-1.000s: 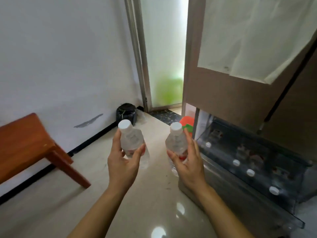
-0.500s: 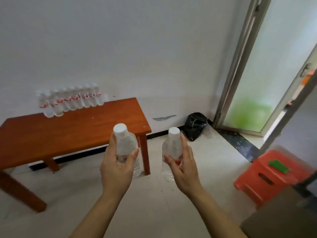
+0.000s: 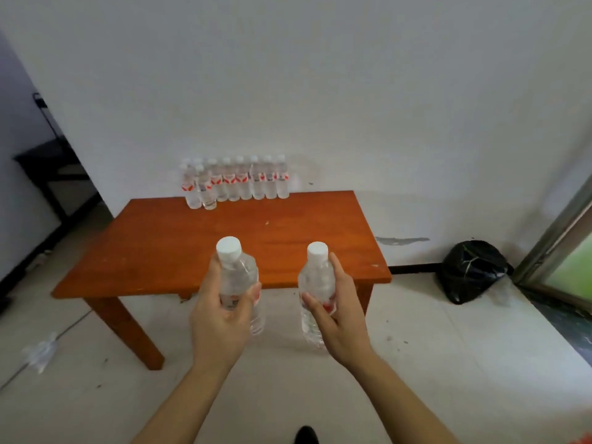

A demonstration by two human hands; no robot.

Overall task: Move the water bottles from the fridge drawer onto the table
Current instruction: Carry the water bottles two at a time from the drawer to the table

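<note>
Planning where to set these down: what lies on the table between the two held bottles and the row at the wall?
Bare tabletop in the head view, between the held bottles and the row.

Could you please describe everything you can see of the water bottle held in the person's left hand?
The bottle in the left hand is a small clear plastic water bottle with a white screw cap, still on, and a red and white label mostly hidden by the fingers. It looks full. It is held upright, tilted slightly, in the air before the near edge of the wooden table. The left hand wraps around its middle; nothing else touches it. The other held bottle stays apart on its right.
</note>
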